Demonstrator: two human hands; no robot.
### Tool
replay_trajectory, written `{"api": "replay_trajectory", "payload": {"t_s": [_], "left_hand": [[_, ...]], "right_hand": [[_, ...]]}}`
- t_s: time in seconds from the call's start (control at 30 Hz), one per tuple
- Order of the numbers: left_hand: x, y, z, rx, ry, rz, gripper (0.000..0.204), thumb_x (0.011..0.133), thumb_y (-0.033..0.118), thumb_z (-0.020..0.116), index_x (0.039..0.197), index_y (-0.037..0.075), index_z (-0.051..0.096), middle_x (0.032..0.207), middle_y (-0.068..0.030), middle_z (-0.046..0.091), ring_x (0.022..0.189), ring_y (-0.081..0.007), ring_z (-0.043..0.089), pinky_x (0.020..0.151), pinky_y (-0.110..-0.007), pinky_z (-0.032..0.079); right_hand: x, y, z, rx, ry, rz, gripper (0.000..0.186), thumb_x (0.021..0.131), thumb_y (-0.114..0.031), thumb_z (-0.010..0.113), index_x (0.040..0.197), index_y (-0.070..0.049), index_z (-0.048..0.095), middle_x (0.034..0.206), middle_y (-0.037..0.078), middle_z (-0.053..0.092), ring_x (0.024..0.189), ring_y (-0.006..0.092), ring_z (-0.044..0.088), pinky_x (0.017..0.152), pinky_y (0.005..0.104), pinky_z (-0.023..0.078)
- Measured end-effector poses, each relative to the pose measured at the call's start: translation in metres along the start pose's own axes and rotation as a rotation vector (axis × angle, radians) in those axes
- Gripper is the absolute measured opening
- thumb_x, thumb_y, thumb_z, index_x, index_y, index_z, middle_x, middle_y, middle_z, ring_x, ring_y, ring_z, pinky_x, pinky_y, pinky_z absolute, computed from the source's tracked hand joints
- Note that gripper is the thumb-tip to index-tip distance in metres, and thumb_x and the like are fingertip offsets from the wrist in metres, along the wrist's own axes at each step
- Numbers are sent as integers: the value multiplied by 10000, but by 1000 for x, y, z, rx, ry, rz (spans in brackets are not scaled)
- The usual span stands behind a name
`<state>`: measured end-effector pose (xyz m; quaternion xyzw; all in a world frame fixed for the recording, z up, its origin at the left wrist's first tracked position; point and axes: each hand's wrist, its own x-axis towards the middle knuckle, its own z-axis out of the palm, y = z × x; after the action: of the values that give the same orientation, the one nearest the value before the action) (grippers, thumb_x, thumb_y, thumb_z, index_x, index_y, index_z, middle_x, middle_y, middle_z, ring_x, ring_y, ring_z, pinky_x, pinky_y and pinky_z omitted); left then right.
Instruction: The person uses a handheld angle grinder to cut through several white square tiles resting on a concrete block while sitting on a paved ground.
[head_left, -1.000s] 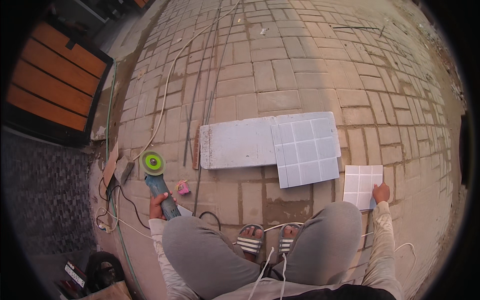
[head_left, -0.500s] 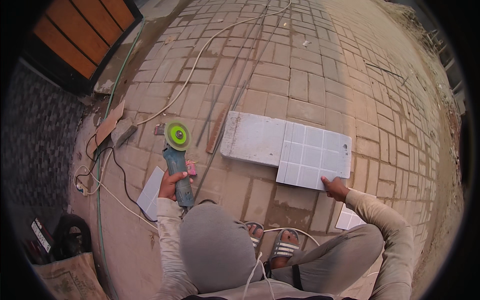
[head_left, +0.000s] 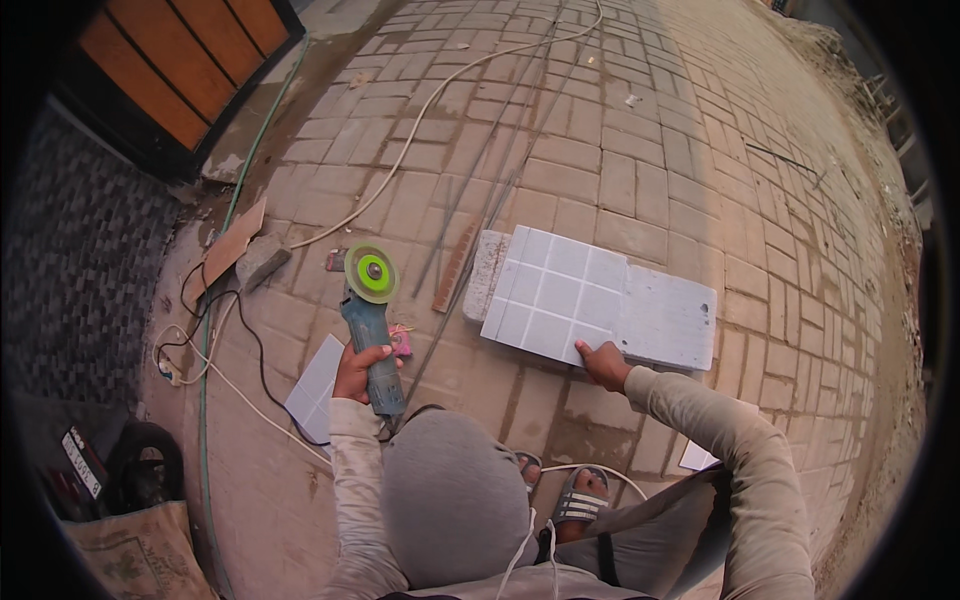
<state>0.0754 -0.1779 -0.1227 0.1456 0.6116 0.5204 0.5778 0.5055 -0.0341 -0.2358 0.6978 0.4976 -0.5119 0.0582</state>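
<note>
Workpiece position: the gridded tile (head_left: 560,285) has shifted toward my left along the pale block (head_left: 668,318) in the last half second. The block's right end, covered then, is now bare; only a narrow strip of its left end shows. My right hand (head_left: 606,366) grips the tile's near edge, thumb on top (the other fingers are hidden underneath, so I cannot tell whether the tile lies fully flat).

Tool position: my left hand (head_left: 358,374) is wrapped around the body of the angle grinder (head_left: 367,328), its disc (head_left: 372,272) raised and apart from the tile. Whether the disc is turning, I cannot tell.

Effect on the work: in my judgement, the shift brings tile and disc nearer each other, with the block supporting most of the tile.
</note>
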Motion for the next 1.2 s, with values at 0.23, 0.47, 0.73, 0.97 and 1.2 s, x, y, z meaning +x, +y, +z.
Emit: {"api": "replay_trajectory", "payload": {"t_s": [0.23,0.47,0.73,0.97,1.2], "left_hand": [[3,-2,7,-11,-19,-14,543,819,102,726,1329,-11,578,1009,-133,689,805,-241,722,665,-375,600],[10,-5,14,-27,-67,12,516,817,88,732,1302,-15,590,970,-117,687,791,-233,711,696,-382,599],[9,-1,13,-25,-109,18,468,812,69,709,1260,-24,612,985,-114,692,814,-233,700,753,-377,596],[5,-1,10,-13,-73,14,519,807,80,720,1303,-11,596,1005,-124,698,803,-247,717,721,-384,602],[8,-2,5,-20,-67,22,526,803,76,726,1302,-19,588,1005,-128,697,806,-258,720,706,-391,603]], "right_hand": [[19,-4,8,-224,158,-263,752,996,-598,589,645,63,665,592,173,656,554,301,668,572,443,538],[-1,-45,1,-317,-2,-115,735,1034,-595,469,928,86,724,916,285,732,916,434,721,784,482,562],[4,-59,0,-592,-78,-224,818,1063,-634,315,867,29,752,776,189,742,847,349,744,814,442,570],[-11,-73,-4,-450,-31,-52,869,1017,-705,385,767,52,730,652,168,711,624,296,735,695,402,597],[-24,-70,-3,-425,-52,15,854,1015,-697,388,884,64,750,811,218,747,798,342,756,782,437,590]]}}
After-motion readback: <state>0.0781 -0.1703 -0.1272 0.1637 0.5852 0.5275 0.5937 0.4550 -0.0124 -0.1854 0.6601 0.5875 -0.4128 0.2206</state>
